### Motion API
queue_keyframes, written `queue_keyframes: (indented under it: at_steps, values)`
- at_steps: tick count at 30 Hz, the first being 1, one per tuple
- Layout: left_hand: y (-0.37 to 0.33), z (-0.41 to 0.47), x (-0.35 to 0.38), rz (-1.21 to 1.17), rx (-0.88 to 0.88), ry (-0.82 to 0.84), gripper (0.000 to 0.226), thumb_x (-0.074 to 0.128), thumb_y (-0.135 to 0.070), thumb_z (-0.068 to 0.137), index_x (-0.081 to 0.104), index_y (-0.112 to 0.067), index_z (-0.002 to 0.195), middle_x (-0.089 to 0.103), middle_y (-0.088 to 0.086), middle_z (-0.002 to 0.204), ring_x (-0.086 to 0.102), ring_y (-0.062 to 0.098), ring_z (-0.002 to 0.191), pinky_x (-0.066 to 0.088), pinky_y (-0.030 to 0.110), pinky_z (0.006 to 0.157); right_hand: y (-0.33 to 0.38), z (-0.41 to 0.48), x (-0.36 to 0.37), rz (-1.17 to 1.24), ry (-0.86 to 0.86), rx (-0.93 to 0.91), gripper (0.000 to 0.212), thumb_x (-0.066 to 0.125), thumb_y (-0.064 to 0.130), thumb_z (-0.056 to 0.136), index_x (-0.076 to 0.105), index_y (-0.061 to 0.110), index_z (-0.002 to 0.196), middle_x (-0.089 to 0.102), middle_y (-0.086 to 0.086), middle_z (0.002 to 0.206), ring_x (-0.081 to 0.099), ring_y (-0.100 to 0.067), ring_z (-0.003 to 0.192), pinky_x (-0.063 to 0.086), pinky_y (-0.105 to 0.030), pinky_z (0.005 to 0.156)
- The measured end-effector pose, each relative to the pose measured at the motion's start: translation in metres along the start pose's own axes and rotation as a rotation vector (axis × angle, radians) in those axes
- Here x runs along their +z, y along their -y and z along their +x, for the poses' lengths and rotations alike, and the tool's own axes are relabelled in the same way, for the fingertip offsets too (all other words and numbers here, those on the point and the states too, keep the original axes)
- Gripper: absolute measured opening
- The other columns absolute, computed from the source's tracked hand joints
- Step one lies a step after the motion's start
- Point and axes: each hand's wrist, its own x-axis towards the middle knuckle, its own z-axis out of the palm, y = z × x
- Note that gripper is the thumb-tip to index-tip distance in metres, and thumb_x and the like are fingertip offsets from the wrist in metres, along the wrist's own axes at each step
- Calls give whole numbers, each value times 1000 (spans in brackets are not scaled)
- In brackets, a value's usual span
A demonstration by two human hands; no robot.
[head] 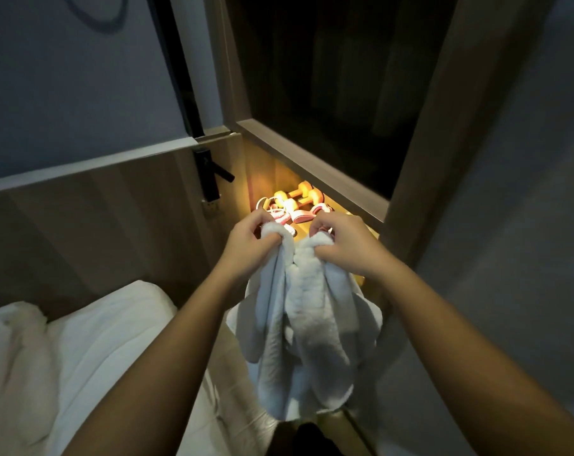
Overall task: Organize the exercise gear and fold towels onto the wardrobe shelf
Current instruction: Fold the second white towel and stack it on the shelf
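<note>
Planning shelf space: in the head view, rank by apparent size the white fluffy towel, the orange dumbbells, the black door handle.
1. White fluffy towel, largest, though nearest the camera.
2. Orange dumbbells and black door handle look alike; unranked.

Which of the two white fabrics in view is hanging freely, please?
The towel, gripped at its top by the left hand and right hand before the lit shelf; the other, the bedding, lies at lower left.

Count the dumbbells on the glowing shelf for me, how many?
2. One dumbbell lies at the back of the lit shelf; the second dumbbell lies just in front of it, by pink gear. The towel may hide more.
</note>
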Motion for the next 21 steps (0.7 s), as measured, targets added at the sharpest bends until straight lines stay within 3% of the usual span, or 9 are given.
queue_keyframes:
  at_steps: [5, 9, 13, 17, 21]
  values:
    - [55, 60, -6, -4, -72, 25, 6, 63, -24, 82, 58, -24, 85, 58, -4, 89, 58, 16, 86, 46, 23, 69, -38, 72, 43, -5, 34, 32, 19, 73, 21, 77, 62, 29, 90, 59, 13, 92, 56, -7, 82, 51, -18, 69]
    - [98, 102, -5, 16, -116, 18, 9, 63, -11, 84, 58, -18, 82, 57, -7, 79, 57, 12, 80, 53, 35, 70, -56, 120, 79, 7, 70, 30, 20, 72, 24, 77, 57, 33, 86, 55, 15, 91, 54, -5, 83, 45, -15, 67]
    - [128, 144, -19, 1, -125, 107, 6, 62, -18, 76, 58, -16, 79, 57, -9, 76, 56, 10, 76, 49, 35, 67, -65, 158, 100, 12, 112, 55, 24, 72, 23, 78, 53, 36, 85, 49, 21, 88, 51, 0, 85, 34, -11, 67]
    - [153, 189, -40, 20, -97, 237, 5, 62, -23, 75, 58, -23, 78, 56, -8, 77, 54, 11, 76, 47, 32, 67, -67, 195, 120, 19, 81, 131, 22, 72, 20, 78, 57, 30, 90, 55, 12, 96, 52, -3, 88, 38, -12, 71]
    - [188, 235, -56, 27, -31, 385, 7, 63, -19, 76, 59, -16, 81, 56, -2, 79, 51, 8, 74, 44, 29, 66, -65, 227, 149, 26, 11, 235, 25, 73, 18, 77, 56, 32, 90, 52, 17, 93, 51, 0, 85, 37, -11, 70]
